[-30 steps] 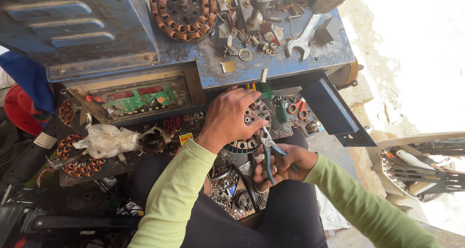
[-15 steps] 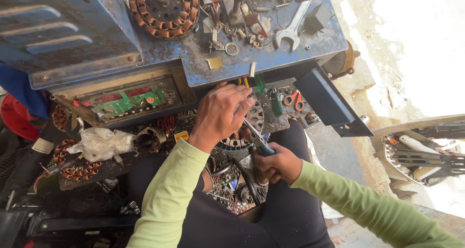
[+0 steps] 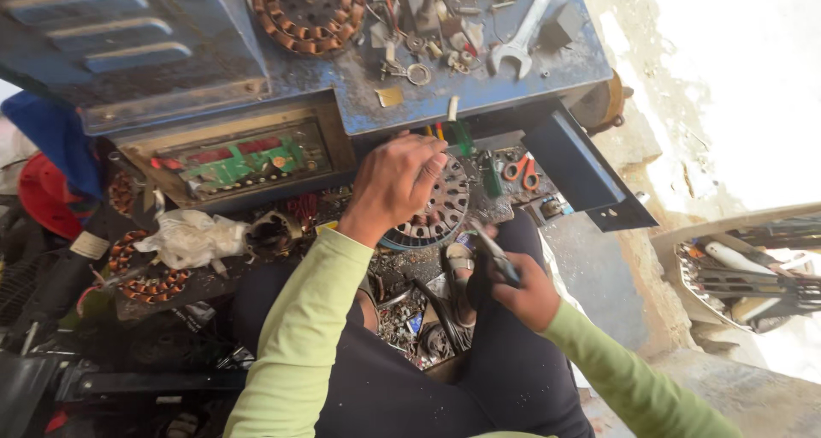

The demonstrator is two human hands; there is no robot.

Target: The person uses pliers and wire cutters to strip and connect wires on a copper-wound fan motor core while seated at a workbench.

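Observation:
My left hand [image 3: 398, 186] rests on a round, slotted metal stator core [image 3: 440, 214] lying in the open drawer space under a blue workbench [image 3: 479, 91], fingers curled over its upper edge. My right hand [image 3: 523, 294] grips a dark-handled pair of pliers [image 3: 494, 254]. Their tip points up toward the stator's lower right rim, and I cannot tell if it touches. Both arms wear light green sleeves. My lap and dark trousers fill the lower middle.
On the bench top lie a copper-wound stator [image 3: 304, 6], a spanner [image 3: 517, 32] and small parts. A green circuit board [image 3: 244, 162] sits in a tray on the left, orange-handled scissors [image 3: 522, 171] on the right. A white rag [image 3: 192, 237] and more windings lie at left.
My right hand has drawn the pliers slightly down and right, away from under my left hand. My left hand stays on the stator. The view has shifted a little.

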